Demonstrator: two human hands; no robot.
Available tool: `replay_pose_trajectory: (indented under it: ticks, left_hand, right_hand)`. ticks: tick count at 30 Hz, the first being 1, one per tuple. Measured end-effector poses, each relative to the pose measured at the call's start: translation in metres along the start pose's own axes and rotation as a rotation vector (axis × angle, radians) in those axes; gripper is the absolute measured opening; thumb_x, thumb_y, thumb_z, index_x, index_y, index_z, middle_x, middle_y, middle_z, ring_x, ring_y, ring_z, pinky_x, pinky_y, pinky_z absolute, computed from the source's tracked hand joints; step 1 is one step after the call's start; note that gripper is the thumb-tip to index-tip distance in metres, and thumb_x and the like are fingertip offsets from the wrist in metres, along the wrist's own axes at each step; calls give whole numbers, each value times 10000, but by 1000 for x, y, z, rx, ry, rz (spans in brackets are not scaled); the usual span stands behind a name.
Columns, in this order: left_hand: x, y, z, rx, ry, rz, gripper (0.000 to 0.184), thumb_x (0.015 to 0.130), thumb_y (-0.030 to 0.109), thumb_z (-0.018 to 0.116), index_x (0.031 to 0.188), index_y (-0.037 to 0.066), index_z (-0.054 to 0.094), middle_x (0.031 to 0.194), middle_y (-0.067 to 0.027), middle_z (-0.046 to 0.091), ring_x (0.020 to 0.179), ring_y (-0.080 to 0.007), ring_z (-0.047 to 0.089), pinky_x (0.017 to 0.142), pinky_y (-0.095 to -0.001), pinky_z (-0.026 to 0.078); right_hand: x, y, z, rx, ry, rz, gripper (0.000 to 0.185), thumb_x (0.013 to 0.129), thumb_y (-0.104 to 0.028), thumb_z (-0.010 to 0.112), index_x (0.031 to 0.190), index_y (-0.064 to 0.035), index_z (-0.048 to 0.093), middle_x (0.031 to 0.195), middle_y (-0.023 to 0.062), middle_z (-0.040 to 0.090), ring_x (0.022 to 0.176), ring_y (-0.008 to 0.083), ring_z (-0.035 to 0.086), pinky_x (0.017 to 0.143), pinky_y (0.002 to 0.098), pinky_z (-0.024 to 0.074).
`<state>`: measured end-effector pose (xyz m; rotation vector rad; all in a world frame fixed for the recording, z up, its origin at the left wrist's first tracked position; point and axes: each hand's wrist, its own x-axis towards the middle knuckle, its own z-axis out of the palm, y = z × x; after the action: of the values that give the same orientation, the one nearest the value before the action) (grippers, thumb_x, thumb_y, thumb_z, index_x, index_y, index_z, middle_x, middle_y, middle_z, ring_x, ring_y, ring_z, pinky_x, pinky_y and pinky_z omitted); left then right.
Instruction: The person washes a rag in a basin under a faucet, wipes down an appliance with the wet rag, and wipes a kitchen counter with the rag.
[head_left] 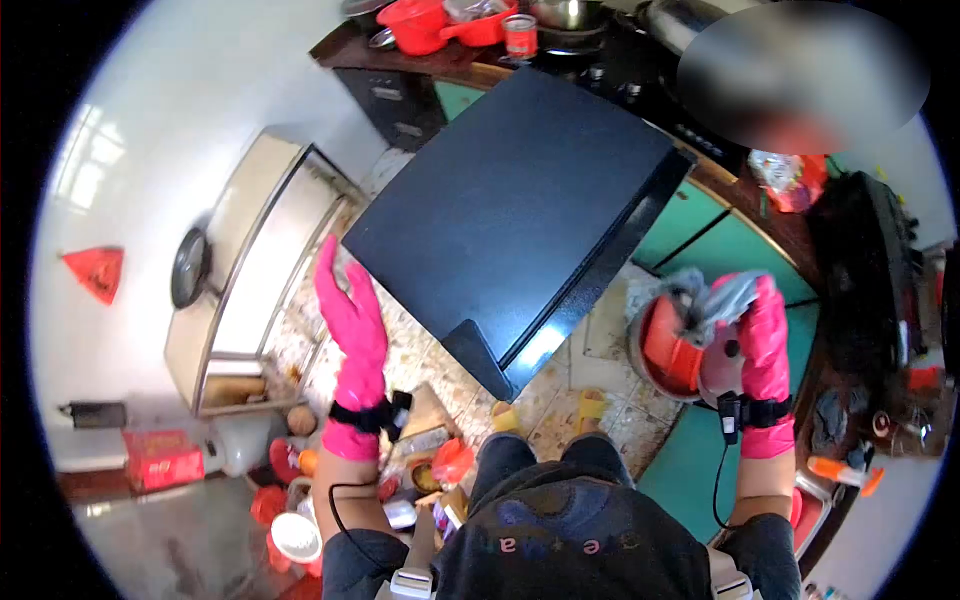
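A large black box-like appliance with a flat, glossy top (520, 200) fills the middle of the view. Beside its left edge is my left hand (352, 320) in a pink rubber glove, fingers stretched and spread; whether a fingertip touches the edge I cannot tell. My right hand (765, 345), also in a pink glove, is closed around a crumpled grey cloth (722, 300), off the appliance's right side. The cloth is somewhat blurred. Behind and below it shows a red container (672, 345) inside a round basin.
A dark counter (470, 72) carries red pots, a red can (520, 36) and a stove. Green cabinets (690, 225) run along the right. A metal-framed rack (250, 265) stands left. Several items clutter the lower left floor. Yellow sandals (592, 410) are on the tiles.
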<state>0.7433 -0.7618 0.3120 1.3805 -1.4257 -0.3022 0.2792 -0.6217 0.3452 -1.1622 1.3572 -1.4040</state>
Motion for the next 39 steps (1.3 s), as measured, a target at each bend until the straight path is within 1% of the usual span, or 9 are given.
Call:
replay_pose_trajectory:
  ticks: [5,9,14,21,23,29,31,38,39]
  left_hand:
    - [-93,78,10,5,-200,256,664,1003,483,370,1463,5,356,1498,-183,371,1424,-341,282,1180,-465,160]
    - [-117,98,23,140,-282,157,657,1002,465,370,1500,42,308,1527,-203,312,1442,-401,212,1183,-475,134]
    - [-126,107,27,186,-238,91,620,1012,431,367,1490,38,323,1511,-169,353,1431,-350,260,1185,-448,149]
    - [-118,91,28,-110,-180,-123,495,1030,347,344,1417,53,441,1469,-150,415,1406,-316,314,1178,-433,187]
    - [-116,122,15,343,-395,373,544,983,426,467,1380,54,486,1451,-168,429,1390,-374,319,1165,-496,174]
    - [-186,163,0,574,-506,270,820,803,453,729,1446,59,405,1490,-221,340,1413,-397,257,1162,-524,155]
    - [-200,137,0,473,-335,126,949,793,453,759,1507,41,289,1572,-233,166,1452,-386,165,1170,-520,114]
    - [-197,115,34,181,-37,-207,682,949,288,604,1488,-5,306,1491,-211,372,1359,-302,376,1127,-395,277]
    - [-196,112,34,175,-39,-181,627,970,280,570,1477,-6,336,1469,-200,410,1328,-292,410,1114,-387,291]
  right_hand:
    - [89,-37,24,-281,5,-383,318,999,-189,475,1209,-5,629,1170,94,667,1099,174,596,1002,305,417]
    - [139,23,54,-884,-153,-797,269,842,-243,672,1065,-94,694,1013,114,687,1003,283,630,928,353,467]
    - [41,19,115,-396,-342,-1153,161,682,-198,717,824,-155,655,848,43,633,821,257,616,726,403,463]
    - [-29,21,149,-274,-614,-953,135,786,-168,641,895,-90,647,979,87,639,951,266,613,859,398,473]
    - [-40,22,117,-148,-579,-901,147,836,-162,640,943,-62,651,1038,112,650,986,275,618,895,398,473]
    - [-38,66,-4,401,-118,45,222,988,-199,526,1079,-26,631,1025,75,641,991,196,607,911,340,470]
    - [8,62,-20,241,32,-84,260,1002,-226,505,1118,-28,626,1027,55,645,976,162,592,909,311,458]
    - [193,125,-28,100,76,-361,361,1008,-332,516,1185,-47,649,1031,3,656,961,117,574,906,259,434]
    - [199,126,-25,64,86,-258,361,998,-373,528,1138,-72,669,878,-24,618,777,90,536,714,243,402]
